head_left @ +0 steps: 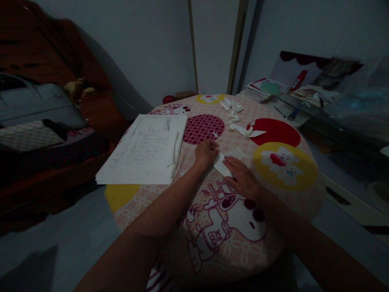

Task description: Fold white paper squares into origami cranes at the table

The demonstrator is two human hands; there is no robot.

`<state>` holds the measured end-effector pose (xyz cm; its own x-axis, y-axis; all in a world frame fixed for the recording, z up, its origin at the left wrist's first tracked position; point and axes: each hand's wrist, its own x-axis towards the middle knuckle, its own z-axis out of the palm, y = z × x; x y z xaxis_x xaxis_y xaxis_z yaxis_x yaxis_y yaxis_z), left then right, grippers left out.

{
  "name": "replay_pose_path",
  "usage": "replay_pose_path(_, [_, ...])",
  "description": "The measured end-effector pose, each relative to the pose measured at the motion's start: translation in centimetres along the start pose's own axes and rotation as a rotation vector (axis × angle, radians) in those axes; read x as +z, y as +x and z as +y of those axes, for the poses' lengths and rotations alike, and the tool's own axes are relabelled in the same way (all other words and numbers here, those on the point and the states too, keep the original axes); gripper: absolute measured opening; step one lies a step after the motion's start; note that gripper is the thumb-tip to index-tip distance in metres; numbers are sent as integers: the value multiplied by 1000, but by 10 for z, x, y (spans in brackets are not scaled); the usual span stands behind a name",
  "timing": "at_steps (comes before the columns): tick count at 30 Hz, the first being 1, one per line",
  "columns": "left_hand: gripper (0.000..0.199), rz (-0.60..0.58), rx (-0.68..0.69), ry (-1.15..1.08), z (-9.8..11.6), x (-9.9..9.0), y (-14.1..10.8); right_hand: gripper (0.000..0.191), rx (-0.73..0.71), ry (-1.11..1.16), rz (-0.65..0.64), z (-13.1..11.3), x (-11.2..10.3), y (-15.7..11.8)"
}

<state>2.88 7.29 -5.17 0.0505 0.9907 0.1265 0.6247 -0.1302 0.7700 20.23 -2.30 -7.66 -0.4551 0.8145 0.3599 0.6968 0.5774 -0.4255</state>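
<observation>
A small folded white paper (pixel 222 164) lies on the patterned cloth of the round table (pixel 243 255), between my two hands. My left hand (pixel 206 153) is closed at the paper's upper left end, its fingers curled on that edge. On the paper's right side rests my right hand (pixel 241 176), palm down with its fingers stretched out over it. Beyond my hands stands a folded paper crane (pixel 249 132) with spread wings. More folded white paper pieces (pixel 232 106) lie behind it, near the far edge.
A thick stack of printed sheets (pixel 146 150) covers the table's left part. Papers (pixel 255 92) and a red tube (pixel 298 81) are on surfaces at the back right. A grey bag (pixel 45 105) sits on wooden furniture at the left.
</observation>
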Motion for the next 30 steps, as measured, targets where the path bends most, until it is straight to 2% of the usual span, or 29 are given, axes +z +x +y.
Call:
replay_pose_path(5, [19, -1, 10, 14, 1, -1, 0, 53, -17, -117, -94, -4, -1, 0])
replay_pose_path(18, [20, 55, 41, 31, -5, 3, 6, 53, -77, -253, -142, -12, -3, -2])
replay_pose_path(24, [19, 20, 0, -159, -19, -7, 15, 55, -74, -246, -123, -14, -3, -2])
replay_pose_path(27, [24, -46, 61, -196, -24, -20, 17, 53, -81, -260, -128, -15, -4, -1])
replay_pose_path(30, [28, -133, 214, -133, -26, -30, 18, 52, -83, -257, -127, -15, -4, -1])
